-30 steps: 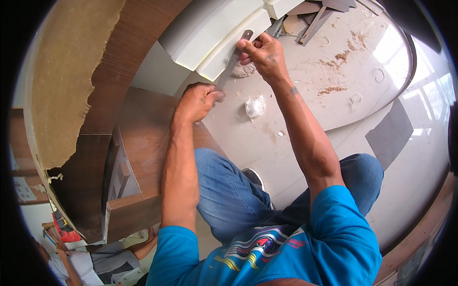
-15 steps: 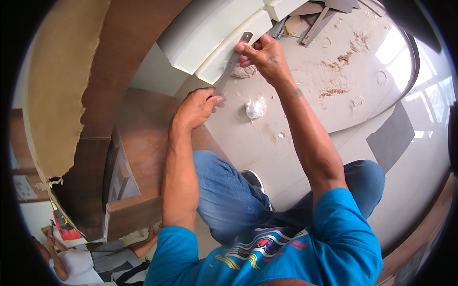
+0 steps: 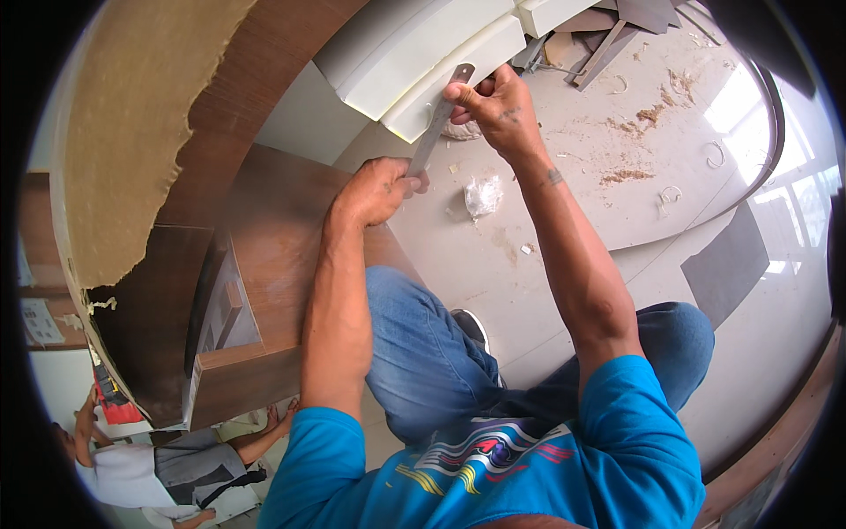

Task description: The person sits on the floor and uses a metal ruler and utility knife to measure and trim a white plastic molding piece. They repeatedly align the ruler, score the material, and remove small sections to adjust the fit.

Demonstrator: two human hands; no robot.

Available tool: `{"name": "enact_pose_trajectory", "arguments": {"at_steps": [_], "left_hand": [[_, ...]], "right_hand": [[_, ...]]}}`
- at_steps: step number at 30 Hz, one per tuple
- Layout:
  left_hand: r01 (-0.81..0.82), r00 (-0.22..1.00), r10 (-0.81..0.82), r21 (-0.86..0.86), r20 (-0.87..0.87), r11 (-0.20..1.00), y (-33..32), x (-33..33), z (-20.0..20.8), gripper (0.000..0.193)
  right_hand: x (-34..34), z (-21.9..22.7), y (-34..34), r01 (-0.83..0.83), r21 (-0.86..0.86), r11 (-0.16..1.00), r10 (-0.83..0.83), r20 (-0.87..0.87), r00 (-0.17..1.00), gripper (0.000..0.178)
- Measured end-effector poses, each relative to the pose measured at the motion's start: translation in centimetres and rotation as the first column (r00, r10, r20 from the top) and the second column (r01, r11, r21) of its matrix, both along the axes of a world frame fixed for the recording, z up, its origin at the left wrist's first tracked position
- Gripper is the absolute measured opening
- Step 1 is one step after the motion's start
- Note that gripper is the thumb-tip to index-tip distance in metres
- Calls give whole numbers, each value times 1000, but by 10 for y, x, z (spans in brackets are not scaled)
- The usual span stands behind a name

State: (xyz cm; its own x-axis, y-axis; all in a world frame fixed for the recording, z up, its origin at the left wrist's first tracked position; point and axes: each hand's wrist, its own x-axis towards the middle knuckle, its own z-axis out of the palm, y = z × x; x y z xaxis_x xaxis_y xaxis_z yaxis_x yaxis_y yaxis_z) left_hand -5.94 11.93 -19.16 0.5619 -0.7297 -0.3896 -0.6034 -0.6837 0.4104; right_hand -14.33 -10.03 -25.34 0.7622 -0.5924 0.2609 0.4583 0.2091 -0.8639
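A thin steel ruler (image 3: 431, 138) slants between my two hands, its holed end up near the right hand. My left hand (image 3: 377, 189) is closed on the lower end, with thumb and fingers pinching it. My right hand (image 3: 500, 115) grips the ruler near its upper end, thumb on top, some of its fingers hidden behind. The ruler's upper part lies along the edge of a white panelled piece of furniture (image 3: 458, 60); whether it touches the edge I cannot tell.
Brown wooden cabinet panels (image 3: 282, 212) stand at the left, beside a torn tan sheet (image 3: 132, 150). A crumpled plastic bag (image 3: 483, 197), sawdust (image 3: 627, 176) and a grey sheet (image 3: 727, 263) lie on the floor. Offcuts (image 3: 608, 40) are piled at far right. Another person (image 3: 123, 472) is at lower left.
Both hands still hold the ruler. The white furniture and the cabinet sit slightly further right and lower in the picture. At lower left, the other person's arms have shifted.
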Motion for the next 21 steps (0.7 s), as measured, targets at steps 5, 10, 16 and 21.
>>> {"name": "enact_pose_trajectory", "arguments": {"at_steps": [5, 10, 16, 21], "left_hand": [[-86, 991, 84, -6, -106, 996, -1, 1, 5, 16], [-111, 988, 110, -4, -104, 994, 1, -1, 15, 17], [-161, 983, 154, -70, -96, 985, 7, -3, 19, 17], [-128, 990, 123, -82, -64, 988, 7, -5, 24, 17]], "right_hand": [[3, -4, 2, 33, 26, 999, -33, 3, 999, 59], [4, -5, 2, 48, 39, 998, -48, -7, 999, 57], [5, -8, 3, 42, 61, 997, -42, -8, 999, 53], [3, -2, 3, 35, 64, 997, -35, -12, 999, 54]]}}
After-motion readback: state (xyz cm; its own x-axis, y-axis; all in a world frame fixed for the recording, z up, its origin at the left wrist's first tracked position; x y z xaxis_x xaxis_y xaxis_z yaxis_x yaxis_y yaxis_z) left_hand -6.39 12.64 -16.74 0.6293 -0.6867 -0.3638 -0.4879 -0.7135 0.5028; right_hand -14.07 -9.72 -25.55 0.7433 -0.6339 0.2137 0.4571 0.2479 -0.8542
